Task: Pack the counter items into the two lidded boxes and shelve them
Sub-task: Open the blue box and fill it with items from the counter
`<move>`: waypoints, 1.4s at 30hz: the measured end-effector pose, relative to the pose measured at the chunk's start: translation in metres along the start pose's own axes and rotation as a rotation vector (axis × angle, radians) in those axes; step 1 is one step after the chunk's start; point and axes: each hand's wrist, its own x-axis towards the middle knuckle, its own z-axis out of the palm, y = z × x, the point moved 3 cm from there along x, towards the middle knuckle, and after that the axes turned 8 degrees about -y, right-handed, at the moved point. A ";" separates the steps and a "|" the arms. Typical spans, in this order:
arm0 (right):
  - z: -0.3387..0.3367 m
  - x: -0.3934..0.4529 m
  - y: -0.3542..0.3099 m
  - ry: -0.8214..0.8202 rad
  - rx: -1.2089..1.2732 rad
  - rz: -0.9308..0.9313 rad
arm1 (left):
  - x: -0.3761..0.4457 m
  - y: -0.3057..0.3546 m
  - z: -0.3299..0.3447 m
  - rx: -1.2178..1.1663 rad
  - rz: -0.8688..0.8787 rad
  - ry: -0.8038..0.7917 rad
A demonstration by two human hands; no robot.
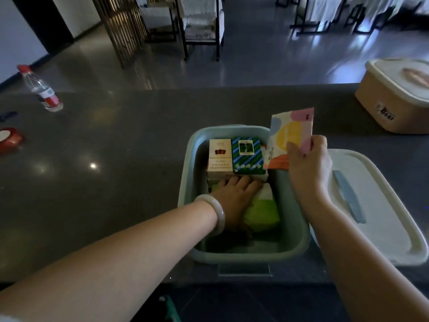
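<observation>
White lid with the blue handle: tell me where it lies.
The white lid lies flat on the counter, right of the open green box, below the right hand.

Beige lidded box (394, 98) was cut off by right edge. Left hand (234, 196) covered part of green packet (262, 213) and lower packs in green box (190, 173). Red object (10, 138) cropped at left, blurred.

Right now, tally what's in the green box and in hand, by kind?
Cigarette-style packs in the green box: 2 (white pack, green striped pack)
Green-and-white packet under left hand: 1
Pastel packet in right hand: 1
Total: 4
</observation>
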 end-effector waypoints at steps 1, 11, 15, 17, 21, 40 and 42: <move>0.000 0.000 -0.001 -0.004 -0.013 -0.009 | 0.000 -0.001 0.001 -0.009 0.003 0.004; 0.000 -0.001 -0.002 0.013 -0.028 -0.023 | -0.009 0.002 -0.005 0.077 0.014 0.006; 0.000 -0.001 -0.002 0.014 -0.026 -0.024 | -0.018 0.005 -0.011 0.227 0.043 0.040; 0.000 -0.002 -0.001 0.012 -0.021 -0.022 | -0.022 0.004 -0.011 0.289 0.027 0.035; 0.000 -0.002 -0.001 0.009 -0.035 -0.025 | -0.026 0.003 -0.010 0.374 -0.032 -0.004; 0.000 -0.001 -0.002 -0.008 -0.026 -0.037 | -0.028 0.008 -0.016 0.364 -0.047 -0.043; 0.001 -0.001 -0.002 -0.007 -0.032 -0.041 | -0.035 0.011 -0.020 0.359 -0.038 -0.030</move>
